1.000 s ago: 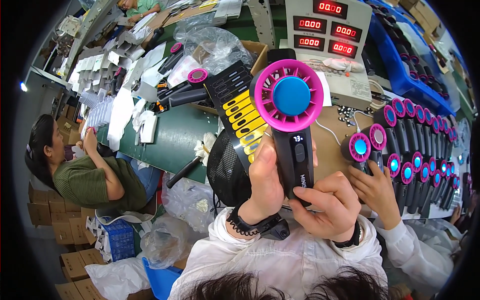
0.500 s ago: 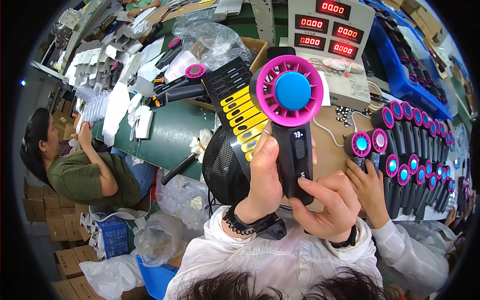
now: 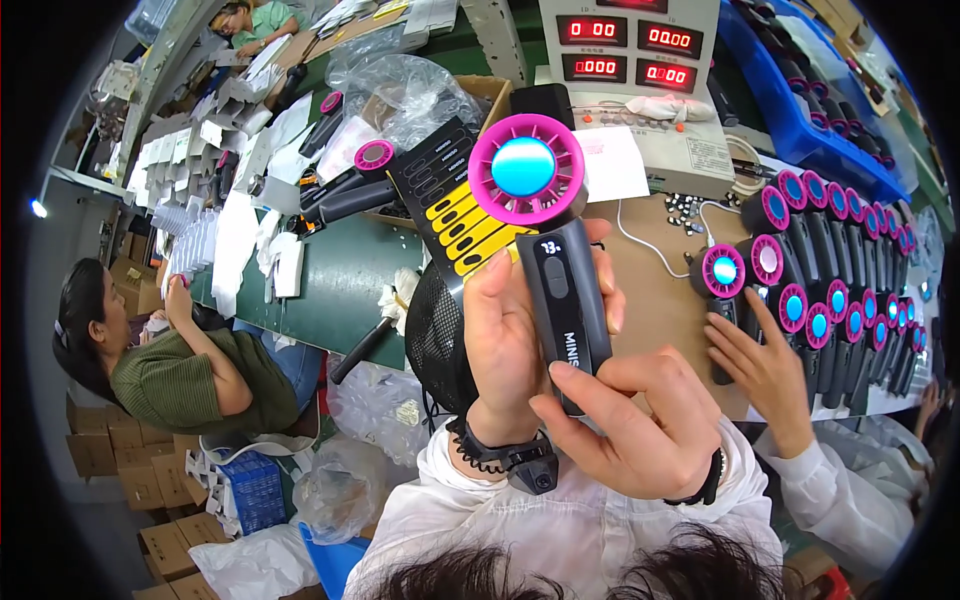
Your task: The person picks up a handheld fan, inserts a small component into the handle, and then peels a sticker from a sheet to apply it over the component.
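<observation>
A black handheld fan point(image 3: 565, 300) with a pink ring and a shiny blue hub is held upright in front of me. My left hand point(image 3: 497, 350) is closed round its handle, the fingertips showing on the far side. A small lit display sits above the oval button on the handle. My right hand point(image 3: 650, 430) has thumb and forefinger on the lower end of the handle, its other fingers curled. Behind the fan lies a black-and-yellow sheet of strips point(image 3: 465, 235), partly covered by the fan head.
On the right are rows of similar fans point(image 3: 820, 250) and a co-worker's hand point(image 3: 765, 370). A meter box with red displays point(image 3: 640, 120) stands at the back. A black mesh bag point(image 3: 435, 350) lies left of my left hand. Another person point(image 3: 190, 360) sits at far left.
The fan has shifted left in the picture, and more of its lower handle shows. The view has shifted a little. The co-worker's fingers have spread beside the fan they were around.
</observation>
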Available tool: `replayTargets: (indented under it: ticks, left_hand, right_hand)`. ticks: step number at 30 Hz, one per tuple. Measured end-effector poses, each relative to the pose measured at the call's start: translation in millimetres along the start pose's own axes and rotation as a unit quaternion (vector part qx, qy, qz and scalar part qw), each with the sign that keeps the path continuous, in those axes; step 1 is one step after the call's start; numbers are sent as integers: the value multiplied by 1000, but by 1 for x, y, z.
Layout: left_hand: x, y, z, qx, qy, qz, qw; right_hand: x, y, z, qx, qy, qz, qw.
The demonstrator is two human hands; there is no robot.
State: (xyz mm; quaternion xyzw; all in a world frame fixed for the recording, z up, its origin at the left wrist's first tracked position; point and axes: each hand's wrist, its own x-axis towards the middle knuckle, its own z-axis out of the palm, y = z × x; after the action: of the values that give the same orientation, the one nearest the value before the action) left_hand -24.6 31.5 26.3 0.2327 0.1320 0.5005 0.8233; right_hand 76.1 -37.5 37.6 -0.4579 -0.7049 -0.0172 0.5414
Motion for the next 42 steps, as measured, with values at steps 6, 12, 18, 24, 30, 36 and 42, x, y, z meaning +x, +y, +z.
replayTargets:
  ticks: [6, 12, 18, 24, 30, 36, 42]
  left_hand:
    - [2, -2, 2, -24, 6, -10, 1000]
    - [4, -3, 4, -36, 3, -18, 999]
    - [6, -5, 1, -17, 1, -20, 1000]
    - [2, -11, 5, 53, 11, 46, 997]
    - [3, -13, 3, 125, 37, 124, 984]
    - [2, -20, -20, 180, -37, 134, 974]
    - [-2, -31, -18, 228, 48, 151, 961]
  right_hand:
    - [0, 1, 1, 12, 13, -7, 1000]
    - [3, 2, 0, 14, 16, -3, 1000]
    - [1, 8, -1, 27, 21, 2, 999]
    - [4, 14, -13, 42, -8, 39, 998]
    - [1, 26, -13, 63, -4, 52, 997]
    - [3, 29, -9, 43, -18, 83, 995]
    - [5, 34, -2, 49, -27, 128, 990]
